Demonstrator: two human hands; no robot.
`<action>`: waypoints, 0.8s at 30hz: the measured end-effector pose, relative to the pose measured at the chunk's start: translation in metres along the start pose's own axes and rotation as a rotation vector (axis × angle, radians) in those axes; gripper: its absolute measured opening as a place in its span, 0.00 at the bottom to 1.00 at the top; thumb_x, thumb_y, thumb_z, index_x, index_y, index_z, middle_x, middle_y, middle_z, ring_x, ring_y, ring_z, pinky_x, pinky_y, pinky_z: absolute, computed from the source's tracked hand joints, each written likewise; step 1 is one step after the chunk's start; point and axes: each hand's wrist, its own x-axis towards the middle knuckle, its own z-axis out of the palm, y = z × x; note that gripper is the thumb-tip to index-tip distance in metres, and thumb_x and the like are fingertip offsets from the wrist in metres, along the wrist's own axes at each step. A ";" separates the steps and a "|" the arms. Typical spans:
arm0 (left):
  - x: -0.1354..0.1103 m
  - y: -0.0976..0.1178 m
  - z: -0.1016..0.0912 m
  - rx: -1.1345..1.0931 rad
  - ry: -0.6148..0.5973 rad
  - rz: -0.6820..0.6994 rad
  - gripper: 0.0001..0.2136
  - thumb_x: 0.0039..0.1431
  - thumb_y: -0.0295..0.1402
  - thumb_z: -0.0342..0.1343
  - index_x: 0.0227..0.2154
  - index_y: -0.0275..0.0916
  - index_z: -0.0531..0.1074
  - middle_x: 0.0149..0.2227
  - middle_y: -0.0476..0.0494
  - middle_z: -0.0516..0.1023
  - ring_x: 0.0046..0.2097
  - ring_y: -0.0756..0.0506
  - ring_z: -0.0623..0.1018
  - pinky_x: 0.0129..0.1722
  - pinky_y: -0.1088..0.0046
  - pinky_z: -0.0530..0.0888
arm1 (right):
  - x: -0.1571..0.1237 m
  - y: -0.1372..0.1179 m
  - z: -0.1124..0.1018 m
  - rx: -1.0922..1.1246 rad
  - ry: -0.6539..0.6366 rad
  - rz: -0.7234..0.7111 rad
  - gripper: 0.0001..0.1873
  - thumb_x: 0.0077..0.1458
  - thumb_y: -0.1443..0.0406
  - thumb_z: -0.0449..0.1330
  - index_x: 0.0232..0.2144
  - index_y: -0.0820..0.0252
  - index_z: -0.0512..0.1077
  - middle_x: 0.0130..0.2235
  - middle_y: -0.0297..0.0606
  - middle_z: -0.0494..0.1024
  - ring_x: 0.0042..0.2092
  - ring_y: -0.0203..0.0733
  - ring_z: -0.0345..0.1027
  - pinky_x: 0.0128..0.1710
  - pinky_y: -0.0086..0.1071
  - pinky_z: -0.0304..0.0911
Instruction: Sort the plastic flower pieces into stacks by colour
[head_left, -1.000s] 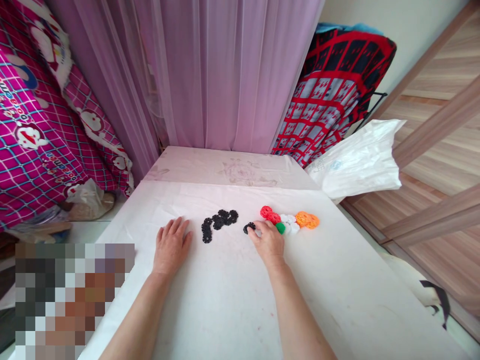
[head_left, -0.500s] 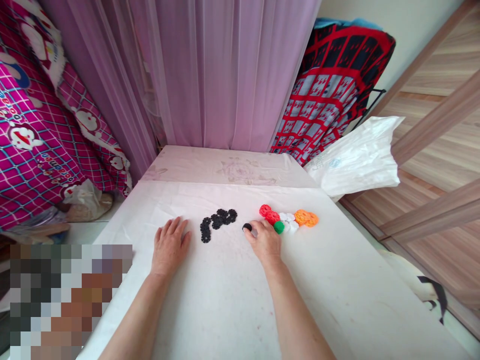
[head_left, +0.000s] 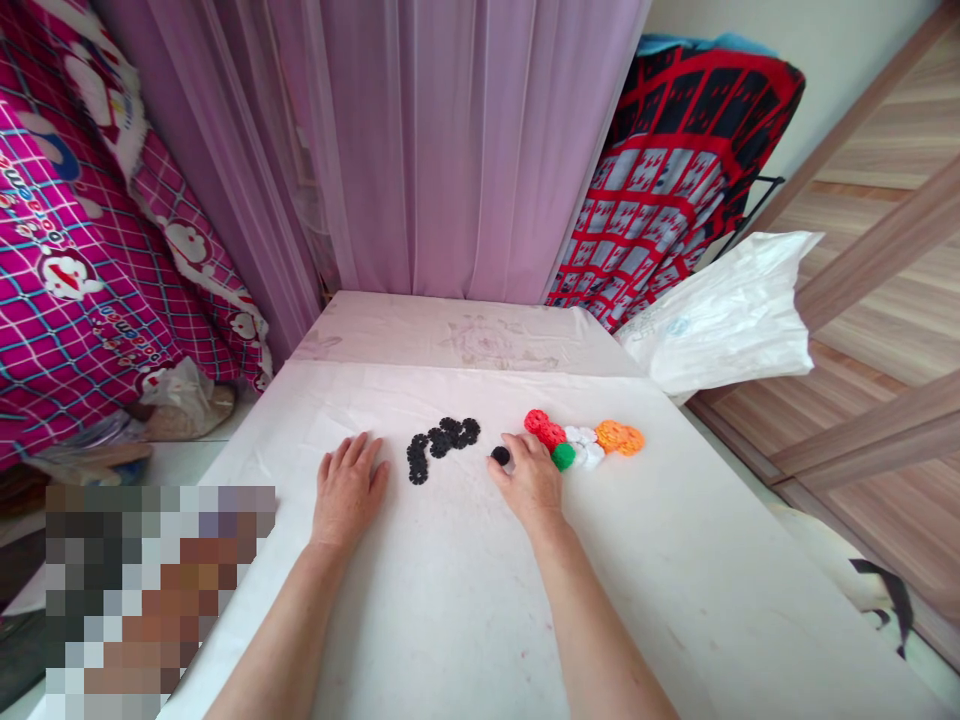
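My left hand (head_left: 347, 492) lies flat on the white-covered table, fingers stretched out and holding nothing. Just right of it, several black notched discs (head_left: 443, 440) form a loose, crooked row. My right hand (head_left: 531, 480) rests on the cover with thumb and forefinger around a small black disc piece (head_left: 500, 456); whether it is one disc or a stack is hard to tell. Close by its knuckles lie a green disc group (head_left: 563, 457), red discs (head_left: 544, 427), white discs (head_left: 582, 446) and, farthest right, orange discs (head_left: 620, 438).
The table (head_left: 450, 590) has a floral strip at its far end. A purple curtain (head_left: 450, 150) hangs behind it. A white plastic bag (head_left: 724, 315) leans over the right edge, near a red-and-black patterned cloth (head_left: 675, 150). Pink checked fabric (head_left: 112, 270) hangs at left.
The whole view has shifted slightly, so everything sits a little further right. Both hands and the discs keep nearly the same places on the table.
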 end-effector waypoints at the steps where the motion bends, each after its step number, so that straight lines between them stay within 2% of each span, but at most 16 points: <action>1: 0.000 0.000 0.000 -0.002 0.005 -0.002 0.22 0.67 0.39 0.43 0.59 0.40 0.68 0.65 0.38 0.67 0.66 0.36 0.63 0.65 0.50 0.58 | 0.005 -0.003 -0.002 0.006 -0.024 -0.006 0.17 0.57 0.59 0.61 0.49 0.56 0.75 0.47 0.42 0.76 0.47 0.47 0.68 0.47 0.35 0.62; 7: 0.000 0.000 0.000 -0.021 0.012 0.002 0.22 0.67 0.39 0.43 0.59 0.42 0.69 0.64 0.39 0.67 0.66 0.37 0.63 0.65 0.50 0.58 | 0.057 -0.027 -0.015 -0.028 -0.322 -0.030 0.19 0.61 0.65 0.55 0.54 0.50 0.73 0.52 0.39 0.76 0.51 0.43 0.69 0.47 0.32 0.62; 10: 0.000 -0.002 0.001 -0.024 0.013 0.001 0.22 0.67 0.39 0.43 0.59 0.42 0.69 0.64 0.39 0.67 0.66 0.36 0.63 0.65 0.49 0.58 | 0.078 -0.037 -0.015 -0.101 -0.478 0.014 0.18 0.61 0.60 0.56 0.52 0.52 0.74 0.53 0.42 0.76 0.51 0.45 0.71 0.45 0.33 0.62; 12: 0.000 -0.002 0.002 -0.027 0.023 0.006 0.21 0.67 0.39 0.44 0.59 0.43 0.69 0.64 0.38 0.67 0.66 0.36 0.63 0.65 0.49 0.59 | 0.086 -0.043 -0.015 -0.137 -0.539 0.030 0.18 0.59 0.56 0.58 0.50 0.55 0.76 0.53 0.46 0.76 0.51 0.47 0.71 0.43 0.34 0.63; 18: 0.001 -0.002 0.002 -0.014 0.012 0.010 0.22 0.67 0.39 0.43 0.59 0.40 0.69 0.64 0.38 0.67 0.66 0.36 0.63 0.65 0.49 0.58 | 0.095 -0.058 -0.015 -0.169 -0.580 0.024 0.13 0.57 0.60 0.60 0.42 0.59 0.79 0.47 0.48 0.80 0.47 0.47 0.75 0.39 0.32 0.64; 24: 0.001 -0.002 0.001 -0.007 0.003 0.005 0.22 0.67 0.39 0.43 0.59 0.40 0.68 0.65 0.39 0.66 0.67 0.36 0.62 0.65 0.50 0.58 | 0.093 -0.056 -0.015 -0.177 -0.540 0.015 0.14 0.57 0.61 0.60 0.43 0.60 0.78 0.47 0.48 0.81 0.48 0.48 0.74 0.40 0.33 0.63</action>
